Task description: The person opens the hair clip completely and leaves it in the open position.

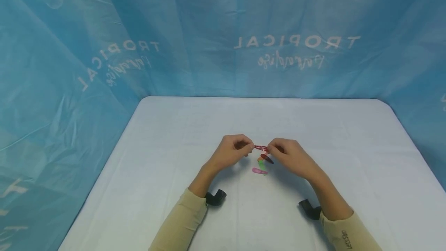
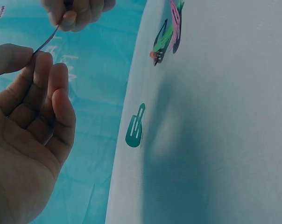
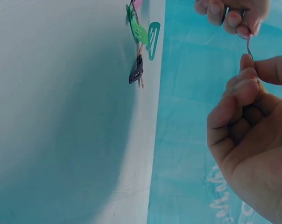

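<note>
Red hair clip [image 1: 260, 147], one, slim: held above the white bench [image 1: 174, 134], about midway between its left and right edges. Your left hand [image 1: 234, 149]: grip pinching one end of that clip between thumb and forefinger. Your right hand [image 1: 290, 154]: grip pinching the other end the same way.

Below, on the bench, a loose cluster lying nearer you than the red clip: pink clip [image 1: 259, 171], foremost toward the near edge; bright green clip [image 1: 261, 164]; dark red clip [image 1: 267, 159], slanting, on the side toward the right edge; orange piece [image 1: 259, 159], partly covered, its form too small to tell. Teal clip [image 2: 135, 127], one: on the bench, apart from the cluster in your left wrist view.

Surroundings: beige sleeves [image 1: 179, 220] on both your forearms, lettering on the right one; a black fitting [image 1: 216, 197] at each wrist; blue curtain [image 1: 209, 11] behind the far edge, lettered in reverse.
</note>
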`<state>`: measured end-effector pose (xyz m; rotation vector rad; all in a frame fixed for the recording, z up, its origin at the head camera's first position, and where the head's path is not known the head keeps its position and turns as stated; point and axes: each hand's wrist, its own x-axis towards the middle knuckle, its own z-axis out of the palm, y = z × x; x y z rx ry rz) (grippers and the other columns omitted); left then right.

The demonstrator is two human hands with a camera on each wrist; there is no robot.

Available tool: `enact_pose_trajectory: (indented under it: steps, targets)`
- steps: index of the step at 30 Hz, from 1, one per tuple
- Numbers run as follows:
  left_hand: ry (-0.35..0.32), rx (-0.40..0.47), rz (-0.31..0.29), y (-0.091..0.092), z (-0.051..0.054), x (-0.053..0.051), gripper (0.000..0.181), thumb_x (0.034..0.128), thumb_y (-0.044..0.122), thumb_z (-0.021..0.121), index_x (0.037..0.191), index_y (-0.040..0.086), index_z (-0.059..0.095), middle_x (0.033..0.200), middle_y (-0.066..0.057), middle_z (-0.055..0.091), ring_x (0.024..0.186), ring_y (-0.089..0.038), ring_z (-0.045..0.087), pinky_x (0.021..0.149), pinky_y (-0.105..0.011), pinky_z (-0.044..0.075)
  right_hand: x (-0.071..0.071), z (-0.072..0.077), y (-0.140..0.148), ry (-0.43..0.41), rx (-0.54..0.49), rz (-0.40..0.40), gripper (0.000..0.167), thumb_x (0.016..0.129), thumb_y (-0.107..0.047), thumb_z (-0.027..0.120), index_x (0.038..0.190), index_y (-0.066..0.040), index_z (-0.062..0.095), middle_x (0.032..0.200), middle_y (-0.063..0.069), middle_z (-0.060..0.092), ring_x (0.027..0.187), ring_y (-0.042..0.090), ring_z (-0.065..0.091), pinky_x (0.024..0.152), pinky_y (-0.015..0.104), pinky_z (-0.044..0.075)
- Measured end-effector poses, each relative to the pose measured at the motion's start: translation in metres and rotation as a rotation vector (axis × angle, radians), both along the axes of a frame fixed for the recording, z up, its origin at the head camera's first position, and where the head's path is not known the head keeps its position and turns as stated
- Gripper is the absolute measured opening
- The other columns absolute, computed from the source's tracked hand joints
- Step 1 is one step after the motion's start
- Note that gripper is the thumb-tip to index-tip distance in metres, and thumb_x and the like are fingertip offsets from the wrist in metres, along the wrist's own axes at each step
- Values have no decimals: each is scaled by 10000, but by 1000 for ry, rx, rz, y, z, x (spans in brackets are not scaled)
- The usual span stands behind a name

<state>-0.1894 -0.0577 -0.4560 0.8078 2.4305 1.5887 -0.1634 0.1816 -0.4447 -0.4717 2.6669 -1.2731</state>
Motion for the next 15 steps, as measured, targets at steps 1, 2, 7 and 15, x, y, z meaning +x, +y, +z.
enact_pose_trajectory:
  steps: [1,2,7,15]
  targets:
    - [-2,-2,0,0,-1,0,161,1001,235,631,1009,105,726,843,-10,694,746,-264,657,696,-274,515,0,0,0,3,1,-10,209,1021,-215,562,1019,-80,721,883,97,663,741,198,534,622,290,464]
    - [-4,-2,1,1,-1,0,168,1001,238,631,1012,100,726,843,-11,693,743,-249,655,698,-273,516,0,-1,0,5,-1,-19,209,1020,-214,563,1026,-74,718,884,101,659,740,199,532,620,290,464]
    - [-24,17,19,2,-1,0,160,997,222,632,999,93,727,846,-7,691,723,-144,644,705,-283,517,-1,-2,-4,0,-16,-41,213,1021,-224,576,1039,-55,704,882,116,652,736,207,527,613,291,459]
    - [-54,68,24,3,-3,-1,156,998,198,613,991,83,719,831,-28,683,718,-147,655,702,-286,523,0,-3,-8,-10,-49,-61,228,1024,-239,562,1038,-51,689,819,96,627,686,205,498,570,291,425]
